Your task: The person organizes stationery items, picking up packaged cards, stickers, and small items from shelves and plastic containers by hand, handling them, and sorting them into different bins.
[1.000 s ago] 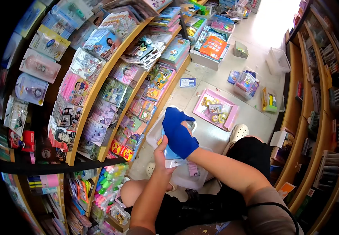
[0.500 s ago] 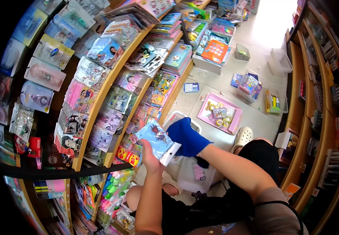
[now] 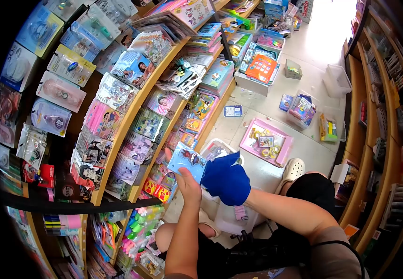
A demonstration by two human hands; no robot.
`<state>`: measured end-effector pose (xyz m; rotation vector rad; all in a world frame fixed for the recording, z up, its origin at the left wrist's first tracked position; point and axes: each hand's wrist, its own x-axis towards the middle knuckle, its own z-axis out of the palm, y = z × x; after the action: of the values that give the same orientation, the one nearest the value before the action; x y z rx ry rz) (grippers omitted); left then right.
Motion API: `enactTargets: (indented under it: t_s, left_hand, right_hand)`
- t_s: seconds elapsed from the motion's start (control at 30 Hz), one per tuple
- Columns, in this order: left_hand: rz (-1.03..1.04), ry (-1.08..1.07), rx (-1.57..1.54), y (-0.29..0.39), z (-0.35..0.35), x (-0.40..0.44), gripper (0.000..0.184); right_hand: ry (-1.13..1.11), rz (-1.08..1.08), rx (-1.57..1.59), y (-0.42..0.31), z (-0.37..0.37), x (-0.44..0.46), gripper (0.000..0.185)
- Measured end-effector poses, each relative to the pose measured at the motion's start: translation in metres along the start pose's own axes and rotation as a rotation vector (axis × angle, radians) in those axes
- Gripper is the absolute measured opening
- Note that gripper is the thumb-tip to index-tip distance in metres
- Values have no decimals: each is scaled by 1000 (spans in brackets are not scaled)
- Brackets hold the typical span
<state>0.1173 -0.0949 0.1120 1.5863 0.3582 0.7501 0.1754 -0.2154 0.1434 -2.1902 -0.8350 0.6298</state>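
A light blue packet [image 3: 181,160] with a dark figure printed on it is in front of me, near the lower shelf. My left hand [image 3: 188,183] is bare and holds the packet from its lower left side, fingers partly behind it. On my right hand [image 3: 227,178] is a blue cloth, worn like a mitt, which lies against the packet's right edge. The cloth hides the fingers of that hand. Below the hands sits a clear plastic bin [image 3: 231,218] with a small pink item [image 3: 241,213] inside.
Shelves of packaged goods [image 3: 138,114] rise on the left, and wooden shelves [image 3: 357,181] line the right. On the floor ahead are a pink tray [image 3: 283,157] with small items, clear containers [image 3: 337,80], a blue card [image 3: 233,110] and a box of books [image 3: 252,83].
The packet, first mostly covered by the blue cloth, came into view to the left and now stands more upright. My right hand has moved down and right beside it.
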Motion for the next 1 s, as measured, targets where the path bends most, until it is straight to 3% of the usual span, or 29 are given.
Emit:
enactTargets:
  t_s: [0.07,0.1,0.17,0.23,0.27,0.33,0.4,0.47,0.53,0.57,0.67,0.8,0.83,0.93,1.0]
  left_hand:
    - [23,12,-63,1,5,-1,60]
    - [-37,-24,-47,-3,1,-2,57]
    - [-158,-98,-14,-8,-10,-2,50]
    - [-217,-55,-225,2,-13,4,43]
    - [-247,-31,-330,9,-14,10,40]
    - [-331,-203,-452,14,-37,25,41]
    - [-484,-251,-566,28,-47,34,43]
    - [-502,-369,-264,28,-53,38,43]
    - [-504,-477,-32,25,-52,35,41]
    - [-529,-544,-14,23,-50,32,39]
    - [-573,-734,109,12,-42,26,36]
    - [-614,-751,65,3,-39,21,28]
    - [-590,-711,79,7,-39,21,22]
    - [-585,-683,62,7,-42,21,22]
    - [-562,-630,46,5,-42,19,20]
  right_hand:
    - [104,-322,-313,22,17,8,23]
    - [250,-386,-204,28,18,3,15]
    - [289,-309,-238,33,20,6,14]
    - [411,-279,-189,40,26,9,11]
    - [439,-362,-197,45,26,12,10]
    - [491,-529,-213,57,25,18,8]
    - [352,-362,-198,69,44,22,6]
    - [270,-389,-225,76,50,23,6]
    - [237,-612,-288,65,26,20,7]
    - [239,-663,-8,64,18,17,12]
    - [-137,-278,335,48,7,6,22]
    - [-268,-275,192,61,20,15,28]
    - [-309,-181,157,59,19,17,27]
    - [-154,-257,-22,65,23,20,28]
    - [-27,-372,204,71,26,17,25]
